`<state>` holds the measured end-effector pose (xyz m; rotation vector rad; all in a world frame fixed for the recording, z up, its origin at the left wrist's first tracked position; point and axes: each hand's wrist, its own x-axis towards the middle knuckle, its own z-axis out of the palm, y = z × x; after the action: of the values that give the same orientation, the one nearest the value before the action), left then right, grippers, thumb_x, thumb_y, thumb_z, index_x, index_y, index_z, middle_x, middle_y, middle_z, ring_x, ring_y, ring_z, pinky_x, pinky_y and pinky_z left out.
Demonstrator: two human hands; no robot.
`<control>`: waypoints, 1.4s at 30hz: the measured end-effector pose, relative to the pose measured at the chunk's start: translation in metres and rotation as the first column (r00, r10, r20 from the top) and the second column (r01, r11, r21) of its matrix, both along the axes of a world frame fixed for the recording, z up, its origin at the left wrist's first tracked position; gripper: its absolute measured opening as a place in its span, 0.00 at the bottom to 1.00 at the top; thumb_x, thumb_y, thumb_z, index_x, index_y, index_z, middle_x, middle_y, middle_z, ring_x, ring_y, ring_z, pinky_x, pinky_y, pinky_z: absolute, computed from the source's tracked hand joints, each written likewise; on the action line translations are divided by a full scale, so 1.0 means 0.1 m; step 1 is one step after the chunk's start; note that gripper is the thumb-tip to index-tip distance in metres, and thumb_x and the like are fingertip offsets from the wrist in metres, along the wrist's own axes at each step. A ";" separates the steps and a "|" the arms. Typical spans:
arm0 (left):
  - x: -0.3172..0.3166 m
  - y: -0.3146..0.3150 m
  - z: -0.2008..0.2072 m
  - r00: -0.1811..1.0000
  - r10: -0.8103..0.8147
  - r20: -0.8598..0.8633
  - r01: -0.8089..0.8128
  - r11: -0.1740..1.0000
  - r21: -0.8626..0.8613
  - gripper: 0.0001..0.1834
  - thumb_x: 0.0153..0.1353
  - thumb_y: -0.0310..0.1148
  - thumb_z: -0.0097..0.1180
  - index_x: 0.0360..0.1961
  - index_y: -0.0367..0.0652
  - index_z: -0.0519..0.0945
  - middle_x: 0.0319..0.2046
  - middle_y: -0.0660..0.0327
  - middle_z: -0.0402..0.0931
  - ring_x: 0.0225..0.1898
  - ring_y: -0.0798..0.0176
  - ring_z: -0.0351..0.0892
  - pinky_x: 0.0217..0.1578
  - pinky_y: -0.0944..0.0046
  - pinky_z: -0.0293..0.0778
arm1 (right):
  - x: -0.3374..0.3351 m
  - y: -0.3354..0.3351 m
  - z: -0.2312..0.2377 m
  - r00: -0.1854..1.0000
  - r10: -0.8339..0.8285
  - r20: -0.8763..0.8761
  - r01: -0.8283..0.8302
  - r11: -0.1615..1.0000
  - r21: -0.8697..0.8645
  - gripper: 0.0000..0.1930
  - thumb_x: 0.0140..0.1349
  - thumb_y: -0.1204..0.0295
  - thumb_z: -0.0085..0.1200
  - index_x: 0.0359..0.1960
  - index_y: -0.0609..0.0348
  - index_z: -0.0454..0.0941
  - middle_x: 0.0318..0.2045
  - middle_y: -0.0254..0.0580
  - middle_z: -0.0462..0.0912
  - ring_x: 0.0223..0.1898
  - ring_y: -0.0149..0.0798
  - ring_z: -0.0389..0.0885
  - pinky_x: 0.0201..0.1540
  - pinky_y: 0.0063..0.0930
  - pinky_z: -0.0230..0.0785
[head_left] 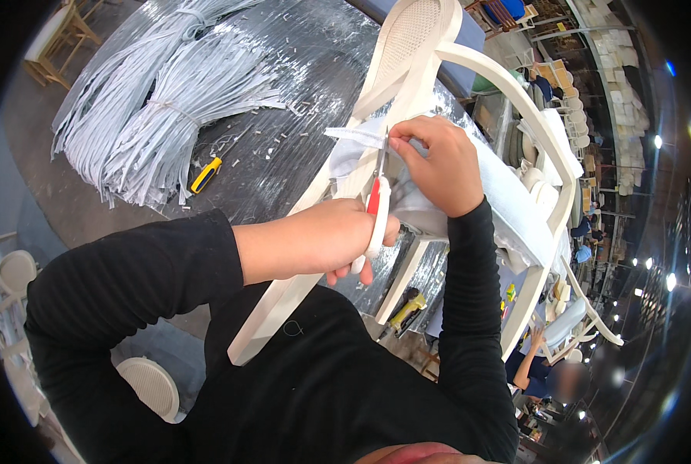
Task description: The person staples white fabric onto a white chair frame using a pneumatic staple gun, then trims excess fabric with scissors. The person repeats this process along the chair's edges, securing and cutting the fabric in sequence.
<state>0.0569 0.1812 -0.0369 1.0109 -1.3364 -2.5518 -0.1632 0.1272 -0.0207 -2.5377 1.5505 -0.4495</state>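
Note:
A white wooden chair (430,62) with a woven cane back lies tilted across the table in front of me. My left hand (337,240) grips a pair of scissors (377,209) with red and white handles, blades pointing up at a pale strip (353,135). My right hand (438,162) pinches that strip against the chair frame, just right of the blades. Both forearms wear black sleeves. White fabric (508,209) lies bunched under the right hand.
Bundles of pale grey strips (160,108) lie on the plastic-covered table (299,69) at upper left, with a yellow utility knife (206,175) beside them and small offcuts scattered about. More white chairs (13,271) stand at left. Another person (546,371) sits lower right.

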 end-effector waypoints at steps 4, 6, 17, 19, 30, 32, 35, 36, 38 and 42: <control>-0.01 -0.04 0.00 1.000 0.013 -0.007 -0.013 0.999 0.035 0.19 0.67 0.45 0.54 0.39 0.35 0.78 0.30 0.50 0.86 0.20 0.69 0.74 0.24 0.65 0.75 | -0.01 -0.01 0.02 0.999 -0.024 -0.022 0.025 0.999 0.025 0.05 0.62 0.69 0.66 0.36 0.53 0.91 0.34 0.37 0.91 0.40 0.47 0.87 0.45 0.41 0.78; -0.03 -0.03 -0.03 1.000 0.002 -0.010 -0.002 1.000 0.017 0.23 0.68 0.48 0.53 0.45 0.36 0.81 0.29 0.51 0.86 0.20 0.66 0.75 0.24 0.62 0.75 | -0.02 -0.02 0.00 1.000 -0.011 -0.022 0.011 1.000 0.016 0.05 0.62 0.69 0.66 0.36 0.53 0.91 0.34 0.37 0.91 0.41 0.47 0.87 0.45 0.41 0.78; -0.03 0.05 -0.07 0.998 0.060 -0.028 -0.060 0.998 -0.010 0.18 0.66 0.41 0.55 0.28 0.34 0.80 0.28 0.51 0.86 0.20 0.69 0.74 0.23 0.66 0.74 | 0.00 -0.01 0.03 0.999 -0.039 0.004 0.039 0.998 0.045 0.04 0.61 0.70 0.67 0.35 0.53 0.91 0.34 0.37 0.91 0.40 0.47 0.87 0.45 0.41 0.78; -0.04 0.04 -0.07 0.997 0.058 -0.041 -0.058 0.998 0.000 0.18 0.66 0.41 0.55 0.30 0.34 0.81 0.29 0.51 0.86 0.20 0.69 0.75 0.24 0.66 0.75 | 0.00 -0.01 0.03 0.999 -0.053 0.005 0.053 0.998 0.045 0.04 0.61 0.70 0.67 0.35 0.53 0.91 0.34 0.37 0.91 0.40 0.48 0.87 0.45 0.41 0.78; -0.12 0.01 -0.14 0.993 0.092 -0.068 -0.090 0.995 0.031 0.20 0.68 0.42 0.57 0.44 0.31 0.81 0.30 0.50 0.86 0.27 0.65 0.83 0.31 0.64 0.83 | -0.10 -0.04 0.00 1.000 -0.024 0.019 0.023 0.998 0.055 0.04 0.61 0.68 0.67 0.33 0.52 0.91 0.33 0.41 0.90 0.41 0.50 0.87 0.46 0.43 0.78; -0.13 0.07 -0.14 0.987 0.150 -0.062 -0.149 0.989 0.020 0.18 0.70 0.41 0.57 0.44 0.32 0.81 0.31 0.51 0.86 0.28 0.65 0.83 0.33 0.62 0.85 | -0.11 -0.06 0.01 1.000 -0.010 0.021 0.008 0.998 0.066 0.05 0.62 0.67 0.66 0.34 0.52 0.91 0.33 0.41 0.90 0.41 0.50 0.87 0.46 0.44 0.78; -0.17 0.18 -0.03 0.952 0.300 -0.067 -0.299 0.954 0.023 0.16 0.72 0.41 0.57 0.43 0.36 0.80 0.30 0.55 0.85 0.29 0.68 0.82 0.32 0.62 0.83 | -0.10 -0.09 0.08 0.999 -0.021 -0.038 0.026 0.988 0.151 0.07 0.63 0.64 0.64 0.36 0.50 0.91 0.32 0.40 0.90 0.41 0.50 0.88 0.45 0.45 0.79; -0.17 0.25 0.01 0.938 0.337 -0.081 -0.336 0.942 0.019 0.16 0.72 0.41 0.57 0.44 0.36 0.79 0.29 0.55 0.84 0.29 0.68 0.81 0.31 0.63 0.81 | -0.12 -0.10 0.12 0.998 0.005 -0.055 0.005 0.984 0.179 0.08 0.63 0.63 0.64 0.37 0.49 0.91 0.33 0.41 0.91 0.41 0.50 0.88 0.45 0.45 0.79; -0.13 0.39 0.07 0.904 0.413 -0.112 -0.414 0.910 0.013 0.16 0.72 0.41 0.58 0.46 0.36 0.78 0.29 0.56 0.83 0.28 0.68 0.80 0.30 0.66 0.77 | -0.15 -0.16 0.19 0.994 0.063 -0.089 -0.041 0.971 0.234 0.08 0.63 0.63 0.64 0.37 0.48 0.91 0.33 0.41 0.91 0.41 0.49 0.89 0.45 0.44 0.80; -0.18 0.99 0.23 0.812 0.557 -0.175 -0.565 0.825 0.003 0.13 0.70 0.39 0.61 0.43 0.41 0.76 0.29 0.59 0.81 0.31 0.65 0.80 0.34 0.65 0.73 | -0.22 -0.40 0.23 0.973 0.218 -0.077 -0.178 0.919 0.353 0.08 0.65 0.64 0.64 0.39 0.51 0.91 0.36 0.42 0.92 0.42 0.47 0.91 0.47 0.41 0.80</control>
<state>0.0387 0.2800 -0.0142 0.9715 -0.8758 -2.0858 -0.1856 0.0870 0.0025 -2.4405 1.2523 -0.0024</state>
